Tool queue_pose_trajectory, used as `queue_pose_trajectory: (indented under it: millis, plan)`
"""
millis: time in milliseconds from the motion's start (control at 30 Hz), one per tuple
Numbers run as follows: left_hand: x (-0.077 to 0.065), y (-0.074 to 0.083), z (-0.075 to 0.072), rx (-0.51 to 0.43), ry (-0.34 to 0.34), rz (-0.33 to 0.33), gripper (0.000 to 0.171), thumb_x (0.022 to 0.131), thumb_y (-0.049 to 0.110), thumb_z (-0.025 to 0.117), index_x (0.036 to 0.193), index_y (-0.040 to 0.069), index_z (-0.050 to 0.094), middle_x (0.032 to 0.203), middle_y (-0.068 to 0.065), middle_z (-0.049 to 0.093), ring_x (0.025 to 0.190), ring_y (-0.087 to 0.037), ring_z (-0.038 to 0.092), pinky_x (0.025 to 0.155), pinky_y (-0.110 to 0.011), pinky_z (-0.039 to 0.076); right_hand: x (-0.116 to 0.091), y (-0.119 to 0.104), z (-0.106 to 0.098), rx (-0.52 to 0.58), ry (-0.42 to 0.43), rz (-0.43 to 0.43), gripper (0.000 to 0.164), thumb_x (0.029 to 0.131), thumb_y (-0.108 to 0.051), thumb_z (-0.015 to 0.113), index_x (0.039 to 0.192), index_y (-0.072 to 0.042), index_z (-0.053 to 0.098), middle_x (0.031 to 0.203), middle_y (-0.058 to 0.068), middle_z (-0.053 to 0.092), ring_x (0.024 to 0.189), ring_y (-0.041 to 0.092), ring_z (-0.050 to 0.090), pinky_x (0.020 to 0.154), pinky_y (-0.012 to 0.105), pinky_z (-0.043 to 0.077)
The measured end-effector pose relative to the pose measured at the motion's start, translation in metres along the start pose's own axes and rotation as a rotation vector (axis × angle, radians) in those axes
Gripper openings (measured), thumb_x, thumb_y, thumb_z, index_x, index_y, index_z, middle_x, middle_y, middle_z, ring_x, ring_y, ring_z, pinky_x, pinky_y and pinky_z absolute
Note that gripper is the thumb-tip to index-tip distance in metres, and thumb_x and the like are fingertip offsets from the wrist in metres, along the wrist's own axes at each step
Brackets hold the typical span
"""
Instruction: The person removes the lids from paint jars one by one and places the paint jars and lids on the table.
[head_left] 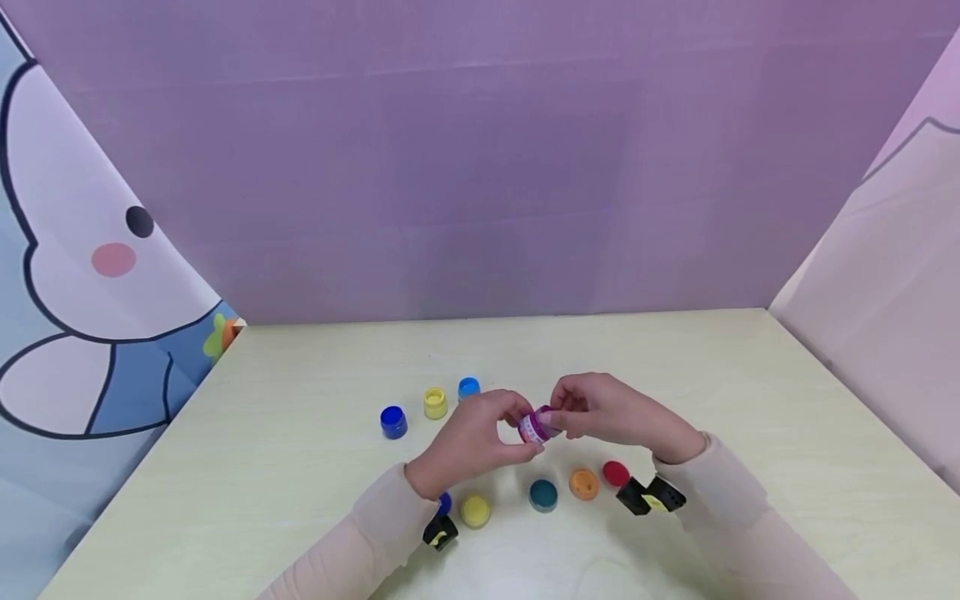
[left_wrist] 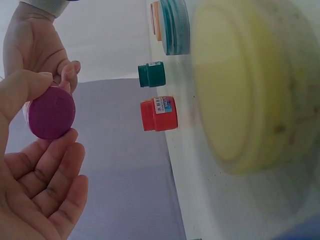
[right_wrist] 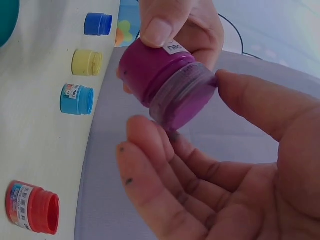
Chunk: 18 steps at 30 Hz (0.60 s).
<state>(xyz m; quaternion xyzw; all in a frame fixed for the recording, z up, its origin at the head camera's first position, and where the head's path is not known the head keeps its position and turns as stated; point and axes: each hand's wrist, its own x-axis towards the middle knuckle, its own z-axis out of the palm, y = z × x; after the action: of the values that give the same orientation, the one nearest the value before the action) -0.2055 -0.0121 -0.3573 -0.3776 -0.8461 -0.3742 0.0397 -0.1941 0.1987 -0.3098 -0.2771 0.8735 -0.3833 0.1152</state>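
Note:
A small purple paint jar (head_left: 529,430) is held tilted above the table between both hands. My left hand (head_left: 480,433) grips the jar's body, its thumb (right_wrist: 159,32) lying against the label side. At the jar's other end is a clear-rimmed purple lid (right_wrist: 187,97), which sits over the mouth. My right hand (head_left: 611,408) pinches this lid, thumb at one edge and fingertips below. From the left wrist view, the jar's round purple end (left_wrist: 52,112) faces the camera. Whether the lid is loose cannot be told.
Behind the hands stand a dark blue jar (head_left: 393,422), a yellow jar (head_left: 435,403), a light blue jar (head_left: 468,387), a green jar (left_wrist: 152,74) and a red jar (left_wrist: 160,114). Nearer lie yellow (head_left: 476,511), teal (head_left: 543,495), orange (head_left: 584,483) and red (head_left: 616,474) lids.

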Motion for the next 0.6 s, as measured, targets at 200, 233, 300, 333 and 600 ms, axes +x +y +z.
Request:
queue_pose_trajectory:
  millis: [200,233,300,333,600]
  plan:
    - [0.0005,-0.0003,-0.0003,-0.023,0.001,0.003,0.026,0.074,0.033,0.073,0.094,0.021,0.060,0.085,0.015,0.057,0.080,0.001,0.052,0.077,-0.033,0.048,0.0007,-0.0008,-0.0014,-0.048,0.006,-0.037,0.021,0.084,-0.029,0.064,0.088,-0.010,0.057,0.076,0.001,0.061,0.065,0.014,0.056,0.058,0.031,0.049]
    - [0.0006,-0.0002,-0.0004,-0.031,0.002,0.006,0.026,0.074,0.032,0.073,0.094,0.021,0.060,0.086,0.015,0.057,0.080,0.001,0.052,0.078,-0.034,0.048,0.0007,-0.0009,-0.0021,-0.063,0.006,-0.053,0.020,0.084,-0.028,0.064,0.089,-0.010,0.057,0.076,0.000,0.060,0.066,0.014,0.055,0.059,0.030,0.049]
    - [0.0008,0.0002,-0.0007,-0.055,0.003,0.006,0.026,0.074,0.032,0.073,0.094,0.021,0.060,0.086,0.015,0.058,0.080,0.001,0.053,0.078,-0.034,0.048,0.0006,-0.0009,-0.0032,-0.087,0.004,-0.080,0.018,0.084,-0.025,0.065,0.091,-0.011,0.057,0.077,-0.003,0.059,0.067,0.013,0.055,0.062,0.029,0.050]
    - [0.0007,0.0004,-0.0010,-0.067,0.003,0.007,0.026,0.075,0.032,0.073,0.094,0.021,0.060,0.086,0.015,0.058,0.080,0.001,0.053,0.077,-0.034,0.048,0.0004,-0.0011,-0.0037,-0.088,0.001,-0.095,0.017,0.083,-0.022,0.065,0.093,-0.011,0.056,0.078,-0.004,0.059,0.069,0.013,0.056,0.063,0.029,0.050]
    - [0.0000,0.0009,-0.0022,-0.125,-0.017,-0.015,0.027,0.076,0.033,0.072,0.097,0.021,0.061,0.087,0.015,0.060,0.081,0.000,0.054,0.077,-0.027,0.047,-0.0002,-0.0002,-0.0059,-0.052,-0.012,-0.254,0.026,0.080,-0.006,0.066,0.101,-0.015,0.055,0.093,-0.005,0.058,0.083,0.012,0.058,0.076,0.034,0.050]
